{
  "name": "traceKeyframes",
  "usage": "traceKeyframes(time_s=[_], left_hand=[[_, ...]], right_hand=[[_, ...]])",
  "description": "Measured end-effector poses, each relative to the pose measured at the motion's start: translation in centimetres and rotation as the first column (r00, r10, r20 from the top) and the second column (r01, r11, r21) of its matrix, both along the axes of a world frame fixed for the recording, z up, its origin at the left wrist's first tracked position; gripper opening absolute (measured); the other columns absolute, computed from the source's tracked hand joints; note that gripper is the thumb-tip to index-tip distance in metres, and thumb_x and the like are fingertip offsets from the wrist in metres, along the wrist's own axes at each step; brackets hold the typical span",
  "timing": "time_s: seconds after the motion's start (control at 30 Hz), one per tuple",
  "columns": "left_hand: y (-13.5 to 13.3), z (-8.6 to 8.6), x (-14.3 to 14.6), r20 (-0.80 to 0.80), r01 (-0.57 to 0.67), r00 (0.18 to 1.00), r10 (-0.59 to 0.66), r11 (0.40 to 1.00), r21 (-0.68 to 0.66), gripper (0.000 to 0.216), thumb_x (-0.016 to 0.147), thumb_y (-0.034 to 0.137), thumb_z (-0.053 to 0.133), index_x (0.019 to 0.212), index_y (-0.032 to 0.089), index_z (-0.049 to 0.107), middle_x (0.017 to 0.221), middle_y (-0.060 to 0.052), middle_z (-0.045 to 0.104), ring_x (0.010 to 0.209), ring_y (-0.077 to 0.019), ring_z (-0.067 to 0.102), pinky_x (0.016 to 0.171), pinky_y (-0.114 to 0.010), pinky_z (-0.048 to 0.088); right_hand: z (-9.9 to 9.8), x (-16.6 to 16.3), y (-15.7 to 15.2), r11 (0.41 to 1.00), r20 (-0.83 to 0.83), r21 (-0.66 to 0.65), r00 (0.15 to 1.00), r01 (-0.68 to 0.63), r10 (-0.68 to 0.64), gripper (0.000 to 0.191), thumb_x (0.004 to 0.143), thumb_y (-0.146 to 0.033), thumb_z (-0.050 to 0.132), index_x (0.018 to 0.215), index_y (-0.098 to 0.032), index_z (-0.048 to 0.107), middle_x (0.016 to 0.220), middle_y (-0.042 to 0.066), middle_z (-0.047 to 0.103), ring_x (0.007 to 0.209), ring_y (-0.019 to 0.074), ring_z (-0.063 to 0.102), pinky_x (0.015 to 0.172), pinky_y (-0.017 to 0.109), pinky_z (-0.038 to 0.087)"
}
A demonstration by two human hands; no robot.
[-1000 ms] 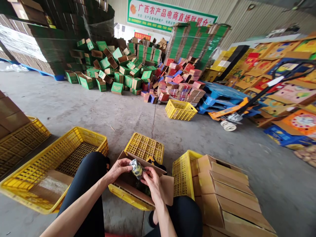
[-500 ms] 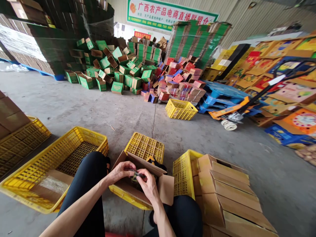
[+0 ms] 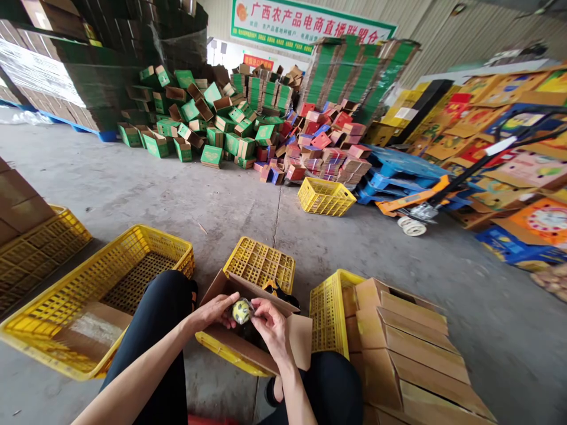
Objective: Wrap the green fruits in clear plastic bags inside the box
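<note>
A small round yellow fruit in clear wrap (image 3: pixel 241 311) is held between both hands over an open brown cardboard box (image 3: pixel 295 336). My left hand (image 3: pixel 215 311) grips it from the left with curled fingers. My right hand (image 3: pixel 271 326) pinches the wrap at its right side. The box rests on a yellow plastic crate (image 3: pixel 230 354) between my knees; its inside is dark and mostly hidden by my hands.
A large yellow crate (image 3: pixel 110 277) with a cardboard sheet sits to the left, an upturned yellow crate (image 3: pixel 261 262) lies ahead, and folded brown cartons (image 3: pixel 411 348) stack on the right. Farther off are piles of green and red boxes (image 3: pixel 230 130), another yellow crate (image 3: pixel 325 196) and a pallet jack (image 3: pixel 416 206).
The wrapped fruit dipped down into the box half a second ago and is now raised again between both hands, with its yellow face showing.
</note>
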State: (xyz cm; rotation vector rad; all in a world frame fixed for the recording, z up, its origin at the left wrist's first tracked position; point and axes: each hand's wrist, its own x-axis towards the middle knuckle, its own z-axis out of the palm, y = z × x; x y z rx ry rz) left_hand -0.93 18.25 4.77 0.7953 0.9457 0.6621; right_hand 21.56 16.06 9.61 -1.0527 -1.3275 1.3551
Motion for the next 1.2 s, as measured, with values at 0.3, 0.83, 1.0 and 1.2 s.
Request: traceKeyframes(time_s=[0.3,0.83,1.0,1.2], left_hand=[[0.4,0.1,-0.2,0.149,-0.166,0.975,0.162,0.986,0.013,0.062,0.077,0.069,0.090,0.103,0.018,0.067,0.093,-0.007,0.080,0.072,-0.0181,0.078,0.068,-0.027,0.059],[0.0,1.2,-0.2,0.104,-0.175,0.982,0.161,0.973,0.151,0.055,0.082,0.067,0.087,0.094,0.020,0.062,0.090,-0.003,0.078,0.076,-0.0176,0.077,0.072,-0.026,0.056],[0.0,1.1,-0.2,0.102,-0.175,0.982,0.161,0.974,0.146,0.056,0.082,0.068,0.087,0.094,0.019,0.062,0.091,-0.004,0.079,0.075,-0.0180,0.078,0.074,-0.027,0.057],[0.1,1.1,-0.3,0.079,-0.168,0.984,0.159,0.978,0.124,0.058,0.081,0.070,0.086,0.097,0.019,0.063,0.093,-0.006,0.080,0.080,-0.0202,0.080,0.075,-0.028,0.058]], right_hand=[[0.2,0.3,0.4,0.985,-0.061,-0.148,0.993,0.093,-0.103,0.046,0.076,-0.043,0.091,0.120,-0.032,0.082,0.137,0.008,0.078,0.129,0.0342,0.072,0.106,0.048,0.062],[-0.5,0.6,0.1,0.893,-0.204,-0.447,0.966,0.054,-0.161,0.045,0.072,-0.051,0.100,0.102,-0.021,0.085,0.112,0.009,0.084,0.094,0.0245,0.081,0.093,0.042,0.069],[-0.6,0.8,0.3,0.894,-0.212,-0.448,0.967,0.029,-0.138,0.041,0.071,-0.050,0.101,0.096,-0.021,0.085,0.106,0.007,0.084,0.085,0.0220,0.080,0.087,0.041,0.070],[-0.8,0.8,0.4,0.891,-0.210,-0.451,0.964,0.052,-0.163,0.041,0.070,-0.050,0.102,0.093,-0.021,0.084,0.098,0.005,0.083,0.082,0.0203,0.079,0.082,0.036,0.070]])
